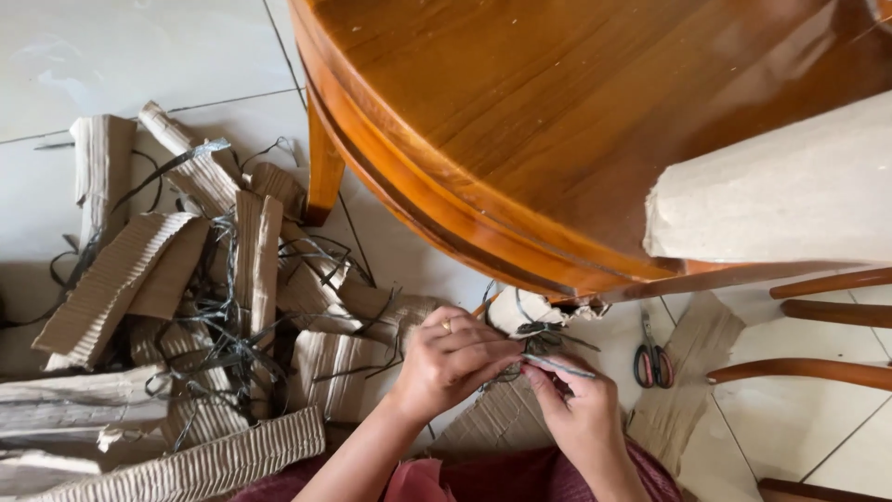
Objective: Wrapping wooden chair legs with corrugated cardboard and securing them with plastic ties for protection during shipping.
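My left hand (452, 358) and my right hand (578, 407) meet low in the middle of the view, just below the table's edge. Both pinch a thin dark plastic strap (556, 365) that is wound around a small roll of pale corrugated cardboard (520, 310). The left hand wears a ring and its fingers close over the strap at the roll. My right hand's fingers grip the strap's free end and pull it to the right. Part of the roll is hidden behind my fingers.
A round wooden table (520, 121) fills the top, with a big cardboard roll (780, 191) lying on it. Several cardboard strips tangled with dark straps (195, 307) cover the tiled floor at left. Red-handled scissors (652, 358) lie on flat cardboard at right, beside chair rungs (818, 372).
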